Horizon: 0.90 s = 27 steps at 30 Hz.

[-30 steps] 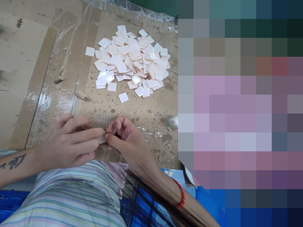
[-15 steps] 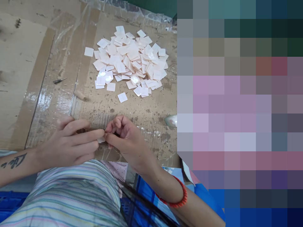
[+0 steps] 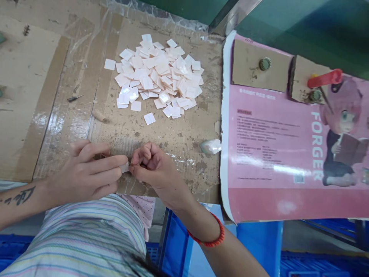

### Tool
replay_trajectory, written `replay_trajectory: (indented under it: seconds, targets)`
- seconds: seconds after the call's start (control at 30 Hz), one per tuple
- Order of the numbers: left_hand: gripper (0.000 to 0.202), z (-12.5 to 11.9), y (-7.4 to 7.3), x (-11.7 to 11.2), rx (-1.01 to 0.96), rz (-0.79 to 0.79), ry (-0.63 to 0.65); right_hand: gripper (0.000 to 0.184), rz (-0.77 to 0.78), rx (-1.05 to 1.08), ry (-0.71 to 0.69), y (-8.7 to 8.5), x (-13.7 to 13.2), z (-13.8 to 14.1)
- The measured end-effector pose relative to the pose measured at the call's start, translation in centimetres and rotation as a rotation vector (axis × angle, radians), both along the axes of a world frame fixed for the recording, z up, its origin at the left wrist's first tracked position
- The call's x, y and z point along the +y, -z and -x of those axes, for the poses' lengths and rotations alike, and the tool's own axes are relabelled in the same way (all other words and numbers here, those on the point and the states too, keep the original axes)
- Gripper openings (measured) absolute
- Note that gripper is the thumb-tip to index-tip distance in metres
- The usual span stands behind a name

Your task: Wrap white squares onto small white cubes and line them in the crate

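My left hand (image 3: 86, 175) and my right hand (image 3: 154, 169) meet at the near edge of a taped cardboard work surface (image 3: 178, 138). Between their fingertips they pinch one small white square piece (image 3: 125, 167). Both hands have their fingers curled closed around it. A heap of several pale pink-white square pieces (image 3: 160, 75) lies farther back on the cardboard, with one loose square (image 3: 150, 118) nearer to me. A red bead bracelet (image 3: 215, 240) circles my right wrist.
A pink printed poster (image 3: 288, 154) covers the surface on the right, with cardboard patches, bottle caps (image 3: 264, 64) and a red handle (image 3: 324, 79) on top. A crumpled white scrap (image 3: 211, 146) lies by the poster's edge. Blue crates (image 3: 259, 242) stand below. A small screw (image 3: 74, 98) lies at left.
The hands have stayed at the same spot, still pinching the small square; my right fingers have curled slightly tighter. The camera view has shifted a little.
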<state>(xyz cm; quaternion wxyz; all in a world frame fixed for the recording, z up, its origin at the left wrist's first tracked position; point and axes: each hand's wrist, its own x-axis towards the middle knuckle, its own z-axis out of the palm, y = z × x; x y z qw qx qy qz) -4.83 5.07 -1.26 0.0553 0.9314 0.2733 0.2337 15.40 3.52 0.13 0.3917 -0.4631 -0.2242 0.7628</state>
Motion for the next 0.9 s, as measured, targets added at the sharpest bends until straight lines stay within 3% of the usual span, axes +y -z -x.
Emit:
replay_trajectory:
  seconds: [0.7,0.77,0.9]
  targets:
    - [0.013,0.1,0.3,-0.1,0.024,0.026,-0.016,0.032,-0.045,-0.063,-0.060,0.6,0.2,0.2]
    - [0.014,-0.3,-0.1,0.1,-0.014,0.075,-0.046,0.031,-0.056,-0.071,-0.061,0.5,0.2,0.4]
    - [0.015,-1.0,-1.4,0.8,-0.111,0.383,-0.058,0.035,-0.007,-0.004,-0.045,0.1,0.4,0.0]
